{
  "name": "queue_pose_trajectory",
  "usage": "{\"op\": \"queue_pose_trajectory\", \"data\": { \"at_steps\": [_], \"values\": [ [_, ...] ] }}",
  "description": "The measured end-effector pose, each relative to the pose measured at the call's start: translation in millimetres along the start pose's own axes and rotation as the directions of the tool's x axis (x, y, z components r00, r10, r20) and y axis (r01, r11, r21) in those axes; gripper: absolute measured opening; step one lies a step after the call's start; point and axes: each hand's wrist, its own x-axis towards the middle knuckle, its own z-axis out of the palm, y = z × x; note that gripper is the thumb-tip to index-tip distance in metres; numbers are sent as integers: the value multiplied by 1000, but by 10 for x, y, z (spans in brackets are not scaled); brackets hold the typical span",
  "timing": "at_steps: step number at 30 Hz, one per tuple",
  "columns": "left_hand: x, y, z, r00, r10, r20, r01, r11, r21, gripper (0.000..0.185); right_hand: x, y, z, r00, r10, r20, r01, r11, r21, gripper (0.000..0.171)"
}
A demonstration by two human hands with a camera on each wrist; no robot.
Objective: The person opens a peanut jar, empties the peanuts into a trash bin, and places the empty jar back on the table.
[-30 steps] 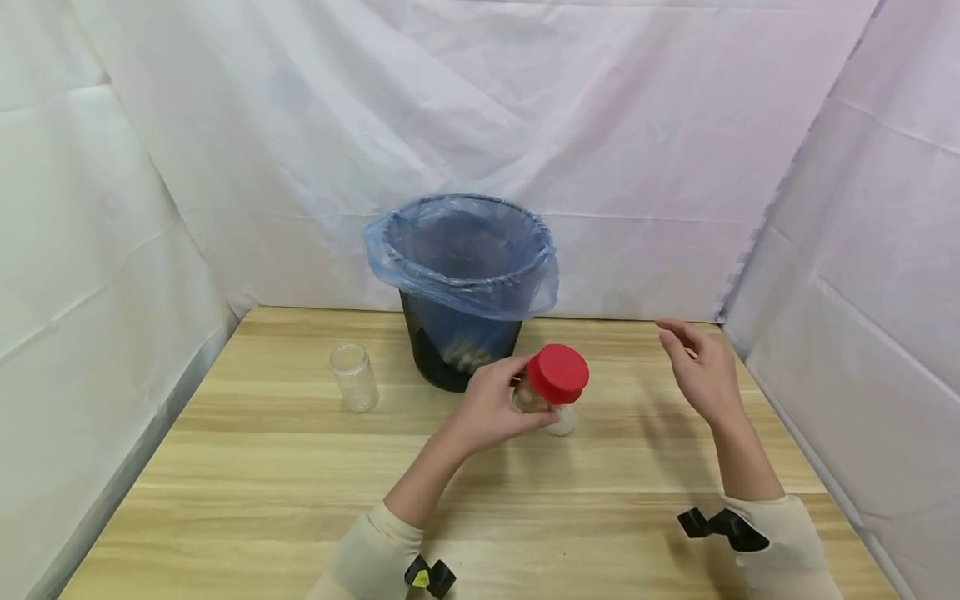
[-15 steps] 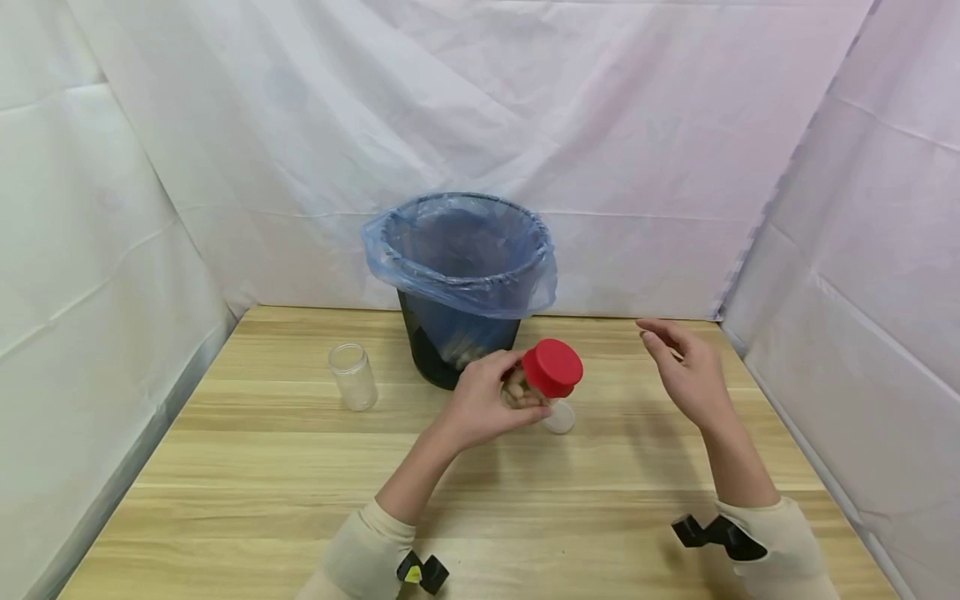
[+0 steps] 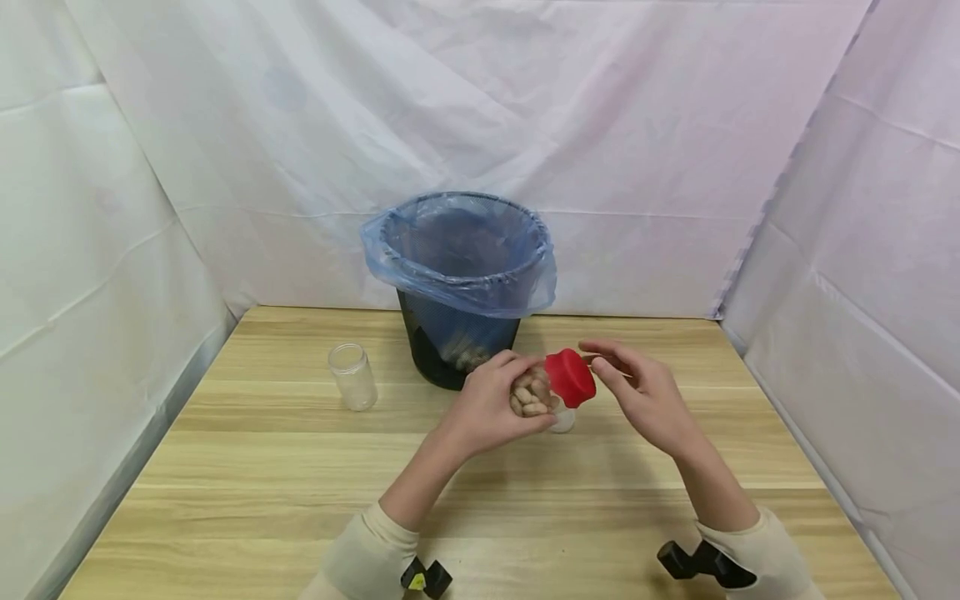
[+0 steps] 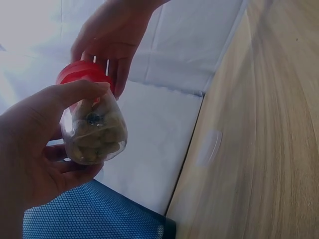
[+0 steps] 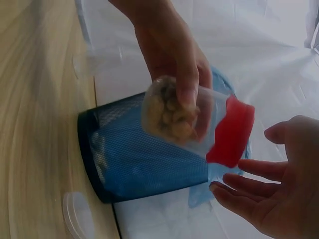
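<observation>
My left hand grips a clear jar of peanuts with a red lid and holds it above the table, tipped so the lid points right. In the left wrist view its thumb and fingers wrap the jar. My right hand is at the lid with fingers spread. In the right wrist view the right hand's fingers lie loosely round the lid, and I cannot tell if they touch it.
A black mesh bin lined with a blue bag stands at the back of the wooden table. An empty clear jar stands left of it. A loose pale lid lies flat under the held jar. White sheets wall three sides.
My right hand has moved left from the table's right side up to the red lid. The left hand has tipped the jar further to the right.
</observation>
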Motion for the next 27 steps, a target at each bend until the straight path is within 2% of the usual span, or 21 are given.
{"op": "queue_pose_trajectory", "data": {
  "at_steps": [6,13,21,27],
  "values": [
    [-17,42,5,1000,22,1,-22,1000,21,75,-31,-53,78,998,-2,61,-2,998,65,45],
    [-28,79,34,998,61,-9,-60,996,64,76,-39,-74,79,998,28,63,-33,995,93,49],
    [-34,137,72,989,146,-31,-139,978,159,71,-55,-136,62,994,80,74,-88,990,114,54],
    [-40,177,63,985,166,-39,-155,970,189,72,-65,-176,54,993,96,64,-104,983,152,54]
  ]
}}
